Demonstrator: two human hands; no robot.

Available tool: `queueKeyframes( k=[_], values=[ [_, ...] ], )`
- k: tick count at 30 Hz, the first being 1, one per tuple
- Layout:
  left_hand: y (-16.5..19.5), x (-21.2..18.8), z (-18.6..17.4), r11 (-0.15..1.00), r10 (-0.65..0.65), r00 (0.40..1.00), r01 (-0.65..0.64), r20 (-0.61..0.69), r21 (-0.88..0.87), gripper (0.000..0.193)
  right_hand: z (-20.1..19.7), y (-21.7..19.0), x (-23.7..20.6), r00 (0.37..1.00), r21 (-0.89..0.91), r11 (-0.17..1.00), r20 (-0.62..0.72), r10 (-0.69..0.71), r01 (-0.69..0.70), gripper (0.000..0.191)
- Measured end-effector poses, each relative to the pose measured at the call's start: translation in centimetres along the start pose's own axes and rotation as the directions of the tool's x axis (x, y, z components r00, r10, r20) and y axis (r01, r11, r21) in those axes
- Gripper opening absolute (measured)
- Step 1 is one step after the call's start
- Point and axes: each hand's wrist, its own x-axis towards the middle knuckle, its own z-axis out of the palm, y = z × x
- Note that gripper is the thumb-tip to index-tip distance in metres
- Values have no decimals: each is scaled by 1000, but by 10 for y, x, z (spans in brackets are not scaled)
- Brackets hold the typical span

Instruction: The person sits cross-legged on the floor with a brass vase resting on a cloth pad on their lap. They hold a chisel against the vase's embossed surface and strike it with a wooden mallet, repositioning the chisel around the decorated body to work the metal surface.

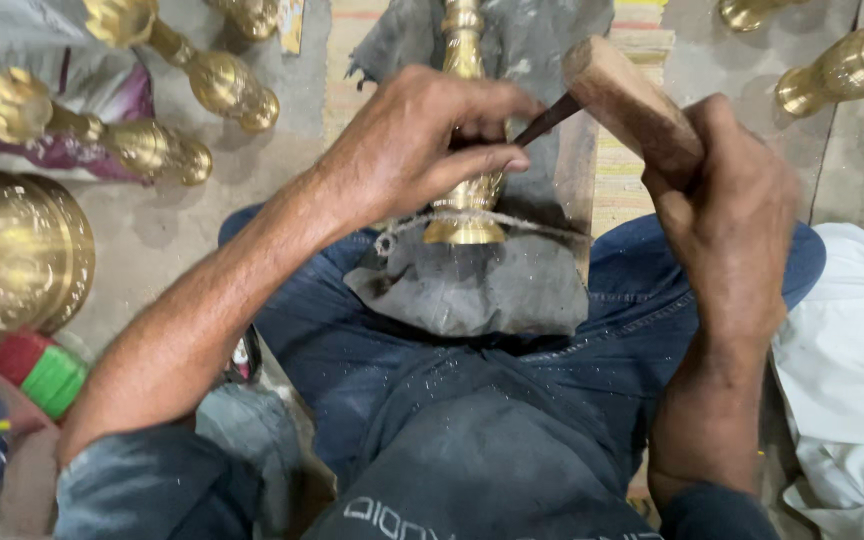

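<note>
Engraving step: left hand (422, 140) grips chisel (547, 120) against brass lamp stem (467, 190); right hand (732, 220) clenches wooden mallet (627, 100). Next strike demands steady tool alignment

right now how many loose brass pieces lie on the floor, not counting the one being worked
5, maybe more hidden: two upper left, one top centre-left, two upper right.

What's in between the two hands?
In the head view, a dark pointed tool with a wooden handle runs from the right hand to the left hand on the brass stem.
</note>
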Motion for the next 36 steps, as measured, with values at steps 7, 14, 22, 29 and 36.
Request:
queueKeyframes(
  k=[7, 14, 22, 29, 36],
  values=[
    [-2, -5, 1, 998, 28, 999, -30, -28, -62, 35, -3, 16, -8, 999, -182, 983, 29, -17, 22, 29],
    [-10, -5, 4, 998, -15, 1000, 14, -24, -69, 37, 4, 21, -11, 998, 3, 999, -56, -39, 39, 32],
    [-9, -7, 8, 999, 43, 998, -44, -37, -9, 37, 1, -7, -3, 993, -360, 929, -40, -110, 88, 36],
    [-6, -2, 6, 1000, -3, 1000, 3, -20, -8, 37, -3, -10, 1, 976, -570, 793, 86, -200, 213, 32],
    [-4, -3, 2, 999, -33, 999, 33, -7, -29, 37, -5, -1, 0, 993, -345, 932, 70, -90, 109, 26]
  ],
)
